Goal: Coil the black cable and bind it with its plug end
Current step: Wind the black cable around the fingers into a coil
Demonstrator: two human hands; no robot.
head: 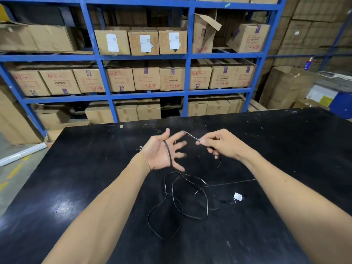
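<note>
A thin black cable lies in loose loops on the black table. One strand runs up across the palm of my left hand, whose fingers are spread, and over my index fingertip to my right hand. My right hand pinches that strand between thumb and fingers, and a short length hangs below it. A small white tag or plug rests on the table at the right end of the loops.
Blue metal shelving loaded with cardboard boxes stands behind the table. More boxes are stacked at the right. A white roll lies on the floor at the left.
</note>
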